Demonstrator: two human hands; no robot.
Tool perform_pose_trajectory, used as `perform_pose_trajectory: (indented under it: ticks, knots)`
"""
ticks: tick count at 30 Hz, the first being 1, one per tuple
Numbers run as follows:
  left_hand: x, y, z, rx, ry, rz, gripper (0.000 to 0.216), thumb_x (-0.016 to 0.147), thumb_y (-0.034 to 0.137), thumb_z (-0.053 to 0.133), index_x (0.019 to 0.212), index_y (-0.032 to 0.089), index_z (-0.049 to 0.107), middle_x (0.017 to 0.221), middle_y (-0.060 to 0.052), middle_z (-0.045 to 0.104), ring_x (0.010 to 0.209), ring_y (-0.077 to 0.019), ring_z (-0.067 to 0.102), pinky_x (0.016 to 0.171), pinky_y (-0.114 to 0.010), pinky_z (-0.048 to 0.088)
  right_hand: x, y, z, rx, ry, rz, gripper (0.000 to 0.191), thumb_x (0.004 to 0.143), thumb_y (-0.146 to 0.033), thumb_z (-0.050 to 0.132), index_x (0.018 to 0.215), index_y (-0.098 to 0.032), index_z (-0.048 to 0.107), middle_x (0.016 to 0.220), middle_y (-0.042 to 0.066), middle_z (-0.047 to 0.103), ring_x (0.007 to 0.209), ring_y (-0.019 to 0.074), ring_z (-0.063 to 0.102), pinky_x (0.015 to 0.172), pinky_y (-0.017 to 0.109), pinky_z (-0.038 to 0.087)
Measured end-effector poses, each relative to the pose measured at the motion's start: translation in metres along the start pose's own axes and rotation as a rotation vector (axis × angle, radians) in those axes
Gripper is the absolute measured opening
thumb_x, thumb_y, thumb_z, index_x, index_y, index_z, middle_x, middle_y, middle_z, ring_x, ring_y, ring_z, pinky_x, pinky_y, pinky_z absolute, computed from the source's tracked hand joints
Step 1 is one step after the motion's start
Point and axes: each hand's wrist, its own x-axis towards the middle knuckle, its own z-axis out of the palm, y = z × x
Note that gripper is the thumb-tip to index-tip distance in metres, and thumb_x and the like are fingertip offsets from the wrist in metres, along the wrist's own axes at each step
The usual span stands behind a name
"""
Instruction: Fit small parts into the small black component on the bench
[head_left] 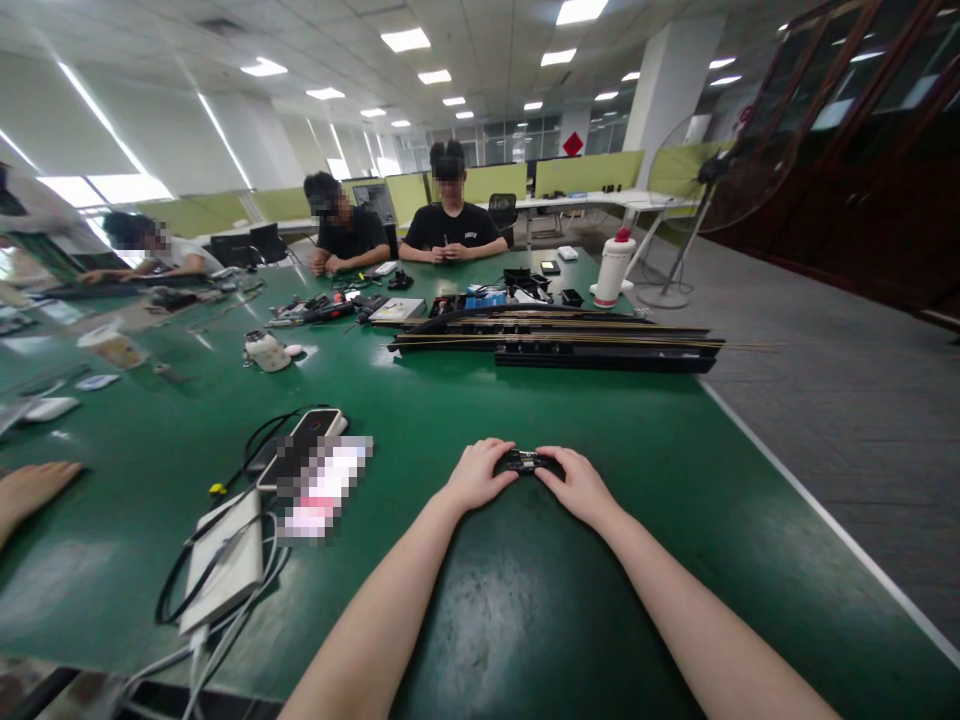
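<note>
Near the middle of the green table (420, 410), a small black object with silvery metal parts (527, 461) sits between my two hands. My left hand (481, 472) has its fingers and thumb closed on the left end. The other end is pinched between the thumb and fingers of my right hand (577, 482). Its exact kind is too small to make out, and my fingers hide both ends. It is at or just above the tabletop; I cannot tell whether it touches.
On the left lie a phone (300, 450), a white power bank (225, 555) and tangled cables. Long black strips (607, 352) with thin rods lie ahead. A white bottle (613, 270) stands behind them. Another person's hand (37, 492) rests at far left; several people sit around the table.
</note>
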Motion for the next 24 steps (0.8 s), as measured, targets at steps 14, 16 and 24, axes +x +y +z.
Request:
perform_pose_trajectory:
  ticks: [14,16,24]
  knots:
    - [0.001,0.004,0.007,-0.007,0.040,-0.061,0.037,0.082,0.037,0.062,0.117,0.026,0.055,0.114,-0.003,0.059,0.107,-0.0222,0.051,0.090,-0.035,0.039,-0.002,-0.001,0.000,-0.020,-0.008,-0.018,0.024,0.080,-0.028,0.058,0.103,-0.022,0.063,0.103,0.007,0.069,0.097,0.0234,0.062,0.089,0.043,0.047]
    - [0.001,0.004,0.008,0.004,0.046,-0.061,0.038,0.082,0.037,0.062,0.118,0.027,0.055,0.115,-0.002,0.059,0.108,-0.0223,0.051,0.089,-0.035,0.039,-0.003,-0.002,0.001,-0.028,-0.002,-0.031,0.028,0.078,-0.027,0.060,0.105,-0.022,0.063,0.106,0.008,0.068,0.100,0.0240,0.061,0.091,0.043,0.046]
    - [0.003,0.003,0.011,0.015,0.036,-0.083,0.043,0.083,0.037,0.062,0.123,0.027,0.051,0.120,-0.003,0.058,0.112,-0.0229,0.049,0.092,-0.036,0.037,0.004,-0.006,0.006,-0.033,0.004,-0.036,0.031,0.074,-0.030,0.066,0.104,-0.024,0.065,0.106,0.006,0.069,0.100,0.0243,0.062,0.091,0.043,0.047]
